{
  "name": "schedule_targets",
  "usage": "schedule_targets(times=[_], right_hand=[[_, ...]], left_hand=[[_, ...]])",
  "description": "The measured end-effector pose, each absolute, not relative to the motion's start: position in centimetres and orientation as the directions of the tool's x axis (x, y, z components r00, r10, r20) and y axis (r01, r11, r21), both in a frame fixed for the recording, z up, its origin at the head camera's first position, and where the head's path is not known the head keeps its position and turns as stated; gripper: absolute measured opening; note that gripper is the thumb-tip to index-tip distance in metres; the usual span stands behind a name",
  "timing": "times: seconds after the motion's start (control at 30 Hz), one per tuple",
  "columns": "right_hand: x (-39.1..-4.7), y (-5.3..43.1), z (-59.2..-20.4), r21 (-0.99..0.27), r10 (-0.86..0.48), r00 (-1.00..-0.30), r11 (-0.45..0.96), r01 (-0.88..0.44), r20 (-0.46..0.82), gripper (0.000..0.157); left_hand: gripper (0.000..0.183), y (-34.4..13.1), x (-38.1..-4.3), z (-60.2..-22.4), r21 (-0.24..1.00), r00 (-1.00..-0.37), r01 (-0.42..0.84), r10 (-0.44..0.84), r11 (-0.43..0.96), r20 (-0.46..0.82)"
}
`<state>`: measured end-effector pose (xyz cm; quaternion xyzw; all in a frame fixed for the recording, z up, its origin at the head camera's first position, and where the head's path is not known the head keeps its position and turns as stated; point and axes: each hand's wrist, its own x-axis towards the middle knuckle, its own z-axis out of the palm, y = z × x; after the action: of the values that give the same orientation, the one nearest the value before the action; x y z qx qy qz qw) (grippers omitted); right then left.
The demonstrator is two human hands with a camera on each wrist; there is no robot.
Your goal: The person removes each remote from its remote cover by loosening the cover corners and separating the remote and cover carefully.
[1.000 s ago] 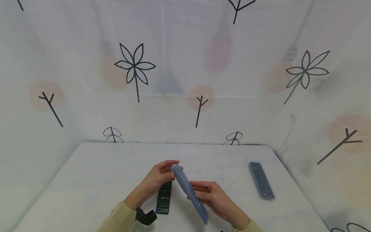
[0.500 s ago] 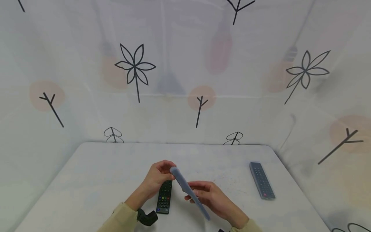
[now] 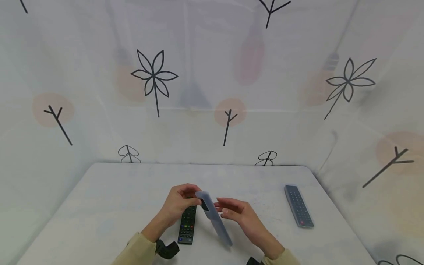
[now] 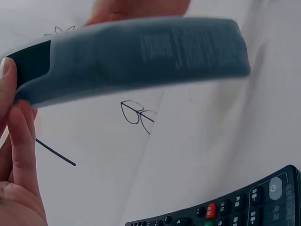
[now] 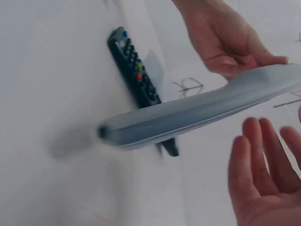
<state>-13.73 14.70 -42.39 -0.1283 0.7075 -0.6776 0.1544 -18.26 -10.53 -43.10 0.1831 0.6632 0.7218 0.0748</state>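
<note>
My left hand point(image 3: 179, 202) pinches the upper end of a remote control in a translucent bluish cover point(image 3: 216, 222), thumb against fingers. The covered remote slants down to the right above the table. In the left wrist view, its back point(image 4: 117, 56) shows faint printed text and a dark patch near the pinched end. My right hand point(image 3: 246, 219) is beside it with fingers loosely extended; the right wrist view shows the fingers point(image 5: 256, 155) apart from the remote's underside. A black remote point(image 3: 187, 226) with coloured buttons lies on the table below my left hand, partly hidden by it.
Another remote point(image 3: 299, 206), grey-blue with a clear cover, lies on the right side of the white table point(image 3: 116, 209). A patterned cloth point(image 3: 198, 92) rises behind the table and at both sides. Black wrist gear point(image 3: 167, 249) sits by the left sleeve.
My right hand has let go of the covered remote and drawn slightly away with its fingers loosened. The remote has turned, bringing its dark patch into view, while my left hand keeps its end.
</note>
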Motion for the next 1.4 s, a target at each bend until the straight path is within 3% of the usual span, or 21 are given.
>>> schedule_targets(times=[0.17, 0.47, 0.97, 1.17, 1.4], right_hand=[[-13.4, 14.4, -41.6, -0.968, -0.277, -0.941, 0.103, -0.230, 0.194, 0.040], [-12.8, 13.3, -40.4, -0.869, -0.238, -0.856, 0.078, -0.488, 0.460, 0.040], [-13.1, 12.4, -40.5, -0.820, -0.220, -0.817, 0.101, -0.563, 0.534, 0.038], [-13.1, 12.3, -40.7, -0.796, -0.205, -0.803, 0.137, -0.589, 0.559, 0.038], [-13.2, 12.3, -40.8, -0.785, -0.236, -0.776, 0.076, -0.614, 0.584, 0.030]], left_hand=[[0.026, -10.2, -17.9, -42.7, 0.982, -0.934, 0.189, 0.309, 0.007, 0.177], [0.025, -9.3, -16.9, -41.6, 0.970, -0.953, 0.226, 0.225, 0.090, 0.202], [0.028, -8.3, -15.7, -40.7, 0.931, -0.940, 0.330, 0.146, 0.155, 0.309], [0.026, -8.0, -15.4, -40.7, 0.866, -0.876, 0.475, 0.177, 0.158, 0.448], [0.024, -7.9, -15.6, -41.0, 0.762, -0.768, 0.632, 0.244, 0.143, 0.592]])
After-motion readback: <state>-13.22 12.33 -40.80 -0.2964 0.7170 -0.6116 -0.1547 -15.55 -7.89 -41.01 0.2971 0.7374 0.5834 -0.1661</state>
